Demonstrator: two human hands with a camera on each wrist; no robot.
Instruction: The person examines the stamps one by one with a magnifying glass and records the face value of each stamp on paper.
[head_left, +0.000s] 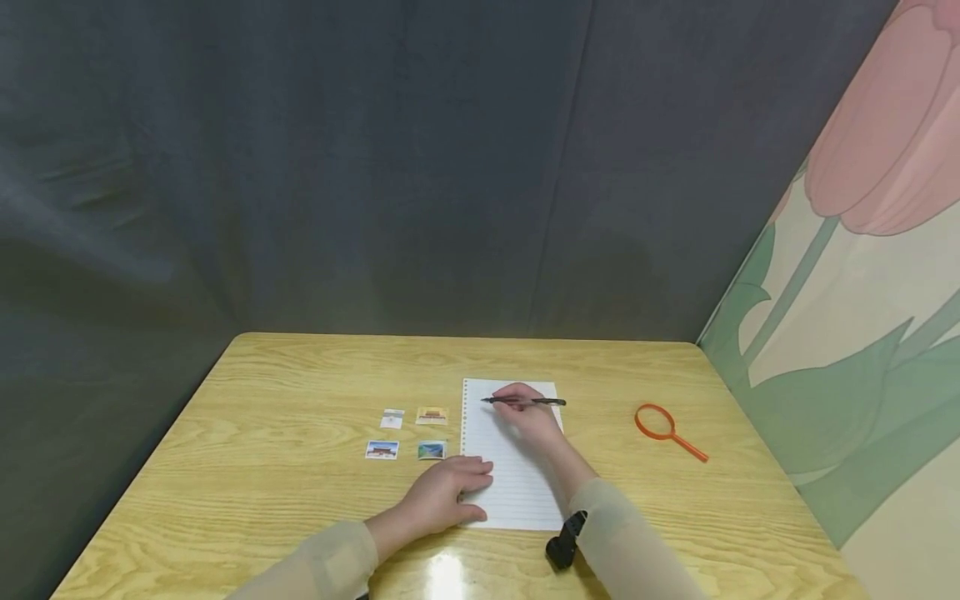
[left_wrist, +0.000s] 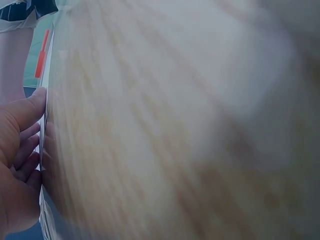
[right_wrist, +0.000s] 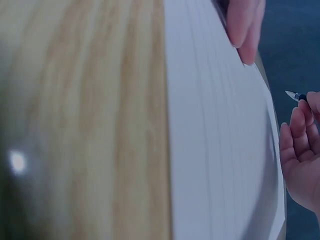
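White paper [head_left: 514, 493] lies under the relaxed left hand [head_left: 447, 495]; right hand [head_left: 531, 418] pinches a pen [head_left: 547, 401].

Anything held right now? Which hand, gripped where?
Pen, held in the right hand, near its pointed tip. Left hand grips nothing; it rests on the paper.

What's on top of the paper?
The left grip rests on the paper, lower left; the right grip, holding a pen, is over its upper part. What they cover is hidden.
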